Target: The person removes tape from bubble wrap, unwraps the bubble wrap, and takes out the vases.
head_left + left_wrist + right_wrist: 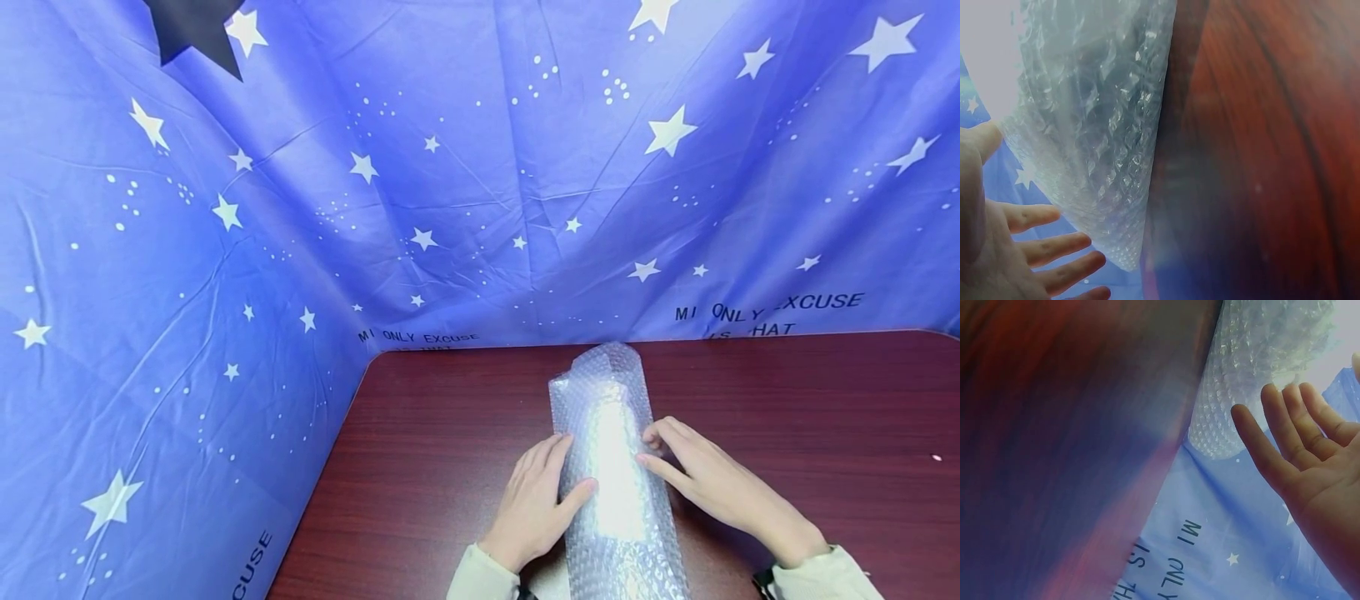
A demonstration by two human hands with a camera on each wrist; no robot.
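"What lay on the counter (420, 467)?"
"Bubble wrap (617, 479), reaching the far edge."
"And then?"
"The left hand (531, 500) touched one side, fingers straight; the right hand (708, 479) flanked the other, loosely bent. Each grip was apart."

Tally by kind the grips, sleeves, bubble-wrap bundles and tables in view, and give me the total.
Grips: 2 (left grip, right grip)
Sleeves: 2 (left sleeve, right sleeve)
Bubble-wrap bundle: 1
Table: 1
Total: 6
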